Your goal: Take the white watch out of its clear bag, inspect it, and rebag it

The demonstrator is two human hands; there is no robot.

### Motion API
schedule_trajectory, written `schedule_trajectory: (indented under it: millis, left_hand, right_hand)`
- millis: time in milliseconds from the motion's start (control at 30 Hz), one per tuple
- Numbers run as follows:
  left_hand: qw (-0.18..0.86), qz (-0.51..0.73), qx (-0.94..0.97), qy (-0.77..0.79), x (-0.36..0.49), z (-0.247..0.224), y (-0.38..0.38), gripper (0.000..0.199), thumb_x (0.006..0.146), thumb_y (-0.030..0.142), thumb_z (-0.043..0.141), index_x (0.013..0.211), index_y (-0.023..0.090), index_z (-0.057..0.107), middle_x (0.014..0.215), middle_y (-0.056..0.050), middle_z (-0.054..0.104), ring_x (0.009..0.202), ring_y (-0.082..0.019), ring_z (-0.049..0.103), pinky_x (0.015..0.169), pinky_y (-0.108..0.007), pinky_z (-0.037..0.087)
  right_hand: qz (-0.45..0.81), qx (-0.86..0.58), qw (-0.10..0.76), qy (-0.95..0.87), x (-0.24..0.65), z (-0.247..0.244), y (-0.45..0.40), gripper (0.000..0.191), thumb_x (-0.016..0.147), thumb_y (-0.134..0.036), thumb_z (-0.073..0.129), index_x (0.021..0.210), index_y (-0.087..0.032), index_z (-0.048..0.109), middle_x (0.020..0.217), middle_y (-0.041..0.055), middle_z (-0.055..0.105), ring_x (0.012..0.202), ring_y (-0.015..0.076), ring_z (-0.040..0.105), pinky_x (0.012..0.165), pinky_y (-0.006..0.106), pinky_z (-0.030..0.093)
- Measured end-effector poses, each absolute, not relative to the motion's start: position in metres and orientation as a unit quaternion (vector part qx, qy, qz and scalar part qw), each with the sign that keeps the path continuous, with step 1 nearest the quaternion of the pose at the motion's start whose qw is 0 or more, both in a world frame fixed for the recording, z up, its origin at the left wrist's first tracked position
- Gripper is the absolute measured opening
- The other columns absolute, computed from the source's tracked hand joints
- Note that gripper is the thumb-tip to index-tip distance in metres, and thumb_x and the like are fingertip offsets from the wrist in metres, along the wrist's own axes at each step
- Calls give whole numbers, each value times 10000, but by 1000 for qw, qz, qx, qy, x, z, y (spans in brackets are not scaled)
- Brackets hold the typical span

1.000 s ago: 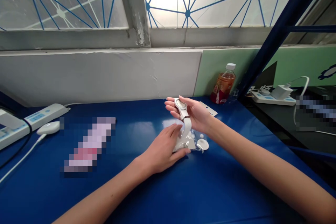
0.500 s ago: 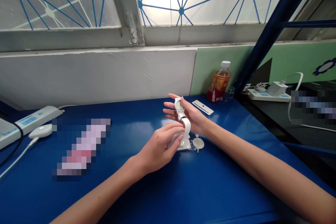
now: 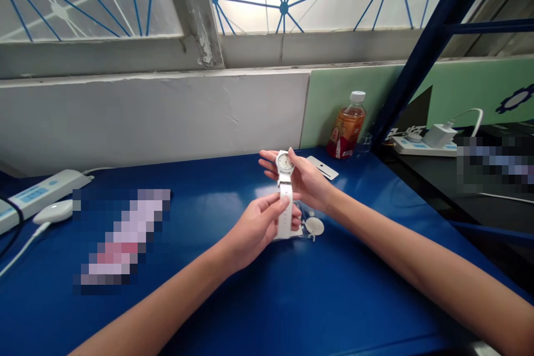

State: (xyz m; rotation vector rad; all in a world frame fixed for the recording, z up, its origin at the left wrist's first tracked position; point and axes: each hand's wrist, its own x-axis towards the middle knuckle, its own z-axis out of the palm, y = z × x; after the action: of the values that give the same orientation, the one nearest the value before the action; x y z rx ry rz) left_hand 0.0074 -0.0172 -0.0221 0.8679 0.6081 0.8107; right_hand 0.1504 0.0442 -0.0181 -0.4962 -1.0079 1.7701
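Observation:
A white wristwatch (image 3: 285, 163) is held up between my two hands, its round dial facing me and its strap hanging straight down. My right hand (image 3: 306, 175) grips the watch at the case, thumb at the dial's edge and the other fingers behind it. Lower down, my left hand (image 3: 261, 222) pinches the strap, thumb in front and fingers behind. Beneath the hands, a clear plastic packet (image 3: 306, 214) lies on the blue table (image 3: 233, 300), partly hidden by them. A round white disc (image 3: 314, 226) is by the packet.
Behind my right hand lies a white card (image 3: 323, 167). A bottle of amber drink (image 3: 347, 127) stands by the green panel. On the left are a power strip (image 3: 45, 194), a white charger (image 3: 55, 211) with a cable, and a blurred-out pinkish object (image 3: 125, 239).
The strap has gone from curved to hanging straight. My left hand has turned, bringing its thumb onto the strap's front. The watch dial now faces me more squarely.

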Motion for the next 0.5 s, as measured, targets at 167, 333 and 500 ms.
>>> schedule_trajectory:
  millis: [167,333,500]
  left_hand:
    - [804,376,379,261,9,-26,-21,277,924,347,631,1020,88,655,824,-74,670,675,-142,646,702,-289,523]
    - [786,403,389,261,13,-31,-23,284,931,347,617,983,72,668,844,-113,720,696,-190,708,724,-337,567]
    - [768,402,412,282,14,-32,-23,365,931,410,607,964,53,678,833,-143,740,681,-211,727,680,-328,582]
  right_hand:
    - [781,-184,429,-415,155,-13,42,427,1037,-404,299,1204,-170,614,1331,89,630,1234,186,586,1103,363,405]
    - [806,-167,382,-421,158,-15,41,420,1017,-421,345,1212,-162,611,1337,101,622,1241,214,582,1117,396,386]
    - [796,-194,383,-426,157,-14,41,302,984,-261,461,1226,-137,592,1232,127,683,1157,218,642,1076,404,436]
